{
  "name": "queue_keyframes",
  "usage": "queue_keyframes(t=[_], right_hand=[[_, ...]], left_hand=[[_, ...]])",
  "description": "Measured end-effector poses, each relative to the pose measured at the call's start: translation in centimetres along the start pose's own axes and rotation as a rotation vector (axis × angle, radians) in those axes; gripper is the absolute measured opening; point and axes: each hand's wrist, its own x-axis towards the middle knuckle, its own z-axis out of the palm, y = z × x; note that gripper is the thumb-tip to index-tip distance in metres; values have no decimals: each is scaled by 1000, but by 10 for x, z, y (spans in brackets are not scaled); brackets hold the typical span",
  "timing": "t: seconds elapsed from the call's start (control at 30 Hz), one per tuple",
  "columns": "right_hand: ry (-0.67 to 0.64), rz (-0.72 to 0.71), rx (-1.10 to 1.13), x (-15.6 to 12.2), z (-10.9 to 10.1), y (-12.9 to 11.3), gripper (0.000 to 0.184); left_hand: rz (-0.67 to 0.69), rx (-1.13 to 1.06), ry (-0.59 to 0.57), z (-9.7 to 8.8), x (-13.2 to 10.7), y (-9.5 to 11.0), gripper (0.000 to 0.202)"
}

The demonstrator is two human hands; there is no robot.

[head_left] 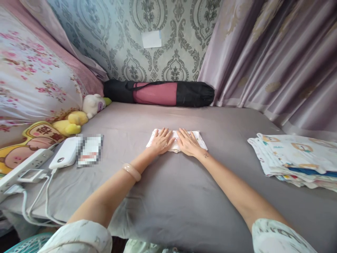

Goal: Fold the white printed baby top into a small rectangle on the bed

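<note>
A small folded white cloth [175, 135] with faint printed spots lies flat on the grey sheet in front of me. My left hand [162, 141] rests palm down on its left half, fingers spread. On the right half, my right hand [187, 142] lies flat with its fingers stretched out. The two thumbs come close together near the middle of the cloth. Much of the cloth is hidden under both hands.
A stack of folded printed cloths [297, 158] stands at the right. On the left are a power strip [26, 168], a white power bank [66, 153] with cables, and plush toys [70, 123]. A black and pink rolled bag [158, 93] lies along the wall.
</note>
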Motion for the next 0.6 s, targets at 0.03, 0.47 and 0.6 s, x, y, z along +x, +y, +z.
queue_keyframes(t=[0.03, 0.47, 0.6], right_hand=[[-16, 9, 2, 0, 1, 1, 59], [-28, 38, 17, -4, -2, 6, 60], [-34, 56, -4, -6, 1, 13, 59]], left_hand=[[3, -8, -19, 1, -1, -1, 58], [-15, 52, 31, 4, -2, -7, 56], [-58, 32, 11, 10, -2, -13, 58]])
